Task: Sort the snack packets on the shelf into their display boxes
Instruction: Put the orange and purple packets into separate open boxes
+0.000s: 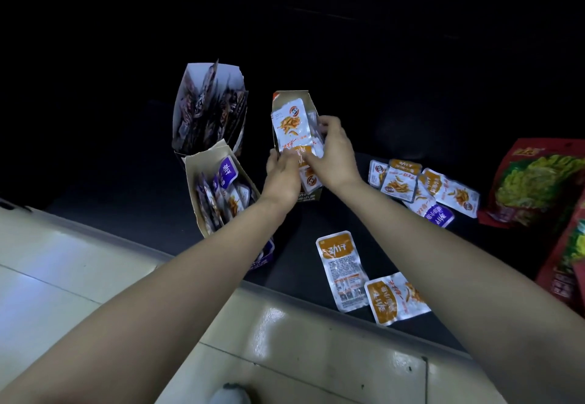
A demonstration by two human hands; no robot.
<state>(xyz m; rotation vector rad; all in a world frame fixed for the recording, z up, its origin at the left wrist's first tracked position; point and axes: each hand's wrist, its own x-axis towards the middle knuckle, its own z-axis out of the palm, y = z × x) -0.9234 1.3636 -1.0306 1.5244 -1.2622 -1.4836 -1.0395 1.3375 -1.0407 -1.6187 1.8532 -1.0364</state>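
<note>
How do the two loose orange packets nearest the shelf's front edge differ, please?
The left packet lies back up, showing fine print; the right packet lies face up, showing its snack picture. The left packet points away from the camera; the right packet lies crosswise. Both are orange and white, loose on the dark shelf.

Dark shelf [126, 166], dimly lit. Three open display boxes stood on it:
- rear-left white cardboard box [190, 87], packed with dark purple packets [215, 112];
- nearer beige cardboard box [202, 163], holding purple-labelled white packets [228, 172];
- middle beige box [289, 95], holding orange-and-white foil packets [289, 125].

Left hand [281, 172] and right hand [332, 153] both gripped the orange-and-white foil packets at the middle box's mouth.

Loose on the shelf:
- a cluster of orange packets [399, 185] at right, with one loose purple packet [438, 217] at its near edge;
- two orange front packets [342, 270] near the shelf's front edge.

Large red bags [538, 182] lay far right. Pale tiled floor [63, 277] showed below.
</note>
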